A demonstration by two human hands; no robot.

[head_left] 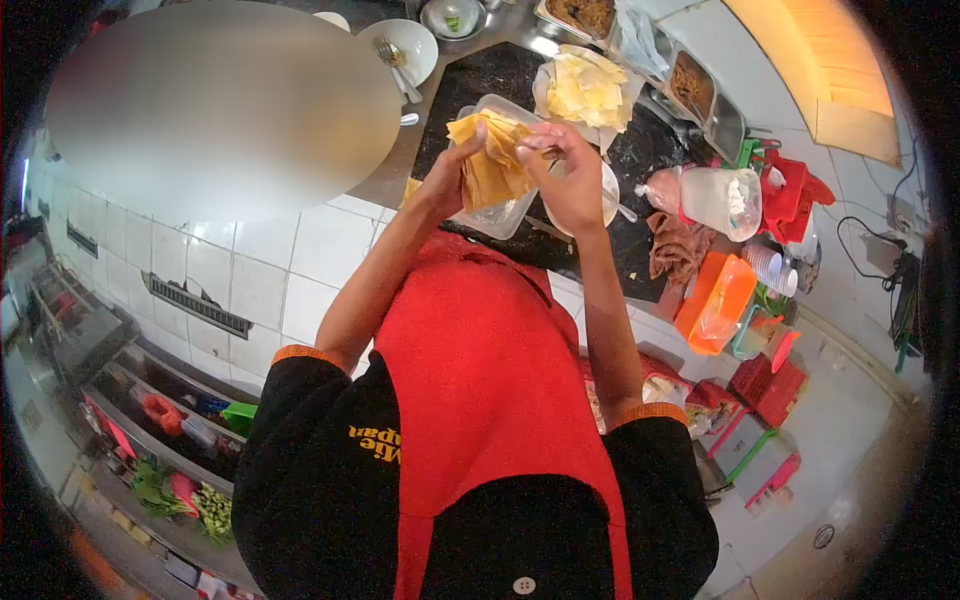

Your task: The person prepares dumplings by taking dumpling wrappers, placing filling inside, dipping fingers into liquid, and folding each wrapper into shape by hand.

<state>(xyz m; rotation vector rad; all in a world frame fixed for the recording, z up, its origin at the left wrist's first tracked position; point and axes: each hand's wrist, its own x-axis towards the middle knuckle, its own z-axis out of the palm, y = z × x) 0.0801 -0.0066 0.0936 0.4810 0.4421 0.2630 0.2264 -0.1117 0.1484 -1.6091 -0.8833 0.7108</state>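
My left hand (452,178) is closed around a folded bunch of thin yellow wonton wrappers (492,172), held above a clear plastic container (508,218). Close to the far right edge of the wrappers, my right hand (572,178) has its fingers pinched together; what lies between them is too small to make out. Below the right hand, partly hidden by it, is a white bowl (608,205) with a spoon handle (625,212) sticking out. A pile of more yellow wrappers (585,88) lies on a sheet just beyond my hands.
A plate (412,45) with cutlery stands at the back left, near a metal bowl (455,18). Metal trays of brown food (690,85) line the back right. On the right are a brown cloth (678,245), an orange basket (715,305) and a clear tub (720,200).
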